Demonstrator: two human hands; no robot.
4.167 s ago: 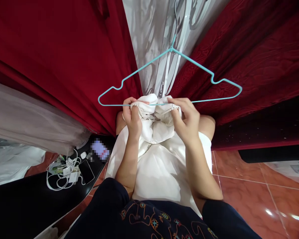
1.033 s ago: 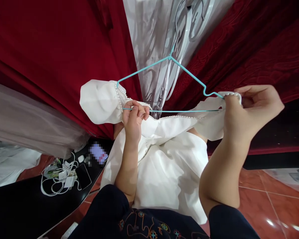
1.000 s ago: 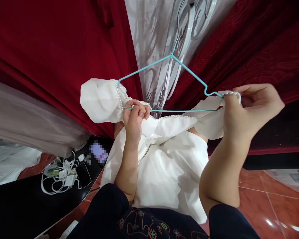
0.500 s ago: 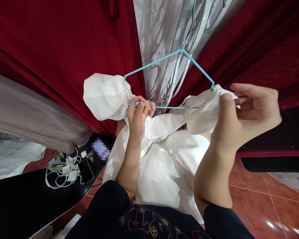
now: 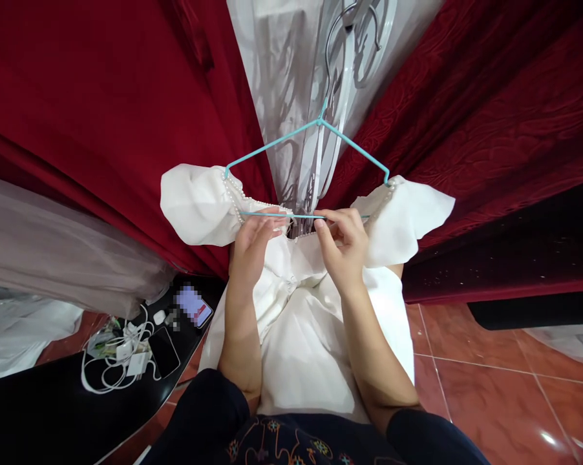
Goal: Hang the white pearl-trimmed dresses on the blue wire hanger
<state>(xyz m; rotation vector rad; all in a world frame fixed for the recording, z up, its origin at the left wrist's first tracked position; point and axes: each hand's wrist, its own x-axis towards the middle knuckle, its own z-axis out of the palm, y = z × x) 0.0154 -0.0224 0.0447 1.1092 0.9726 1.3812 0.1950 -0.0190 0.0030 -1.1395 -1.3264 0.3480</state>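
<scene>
A white dress (image 5: 311, 349) with puffed sleeves and a pearl-beaded neckline hangs from a thin light-blue clothes hanger (image 5: 272, 144). Its left sleeve (image 5: 194, 205) and right sleeve (image 5: 410, 216) drape over the hanger's two ends. My left hand (image 5: 253, 242) is closed at the hanger's lower bar, left of the middle and close to the beaded neckline. Thumb and fingers of my right hand (image 5: 344, 245) pinch the same bar just right of the middle. Parts of the bodice are hidden behind both hands.
Red curtains (image 5: 102, 84) flank a sheer white cloth (image 5: 282, 71) with hanging straps. At left, a black table (image 5: 53, 413) carries white cables (image 5: 102, 381), a dark phone (image 5: 164, 352) and a lit phone (image 5: 194, 307). Red floor tiles (image 5: 476, 381) lie to the right.
My right hand has moved left from the dress's right shoulder to the middle of the hanger bar. The hanger appears farther left and lower, with its metal hook now showing. The right sleeve hangs free.
</scene>
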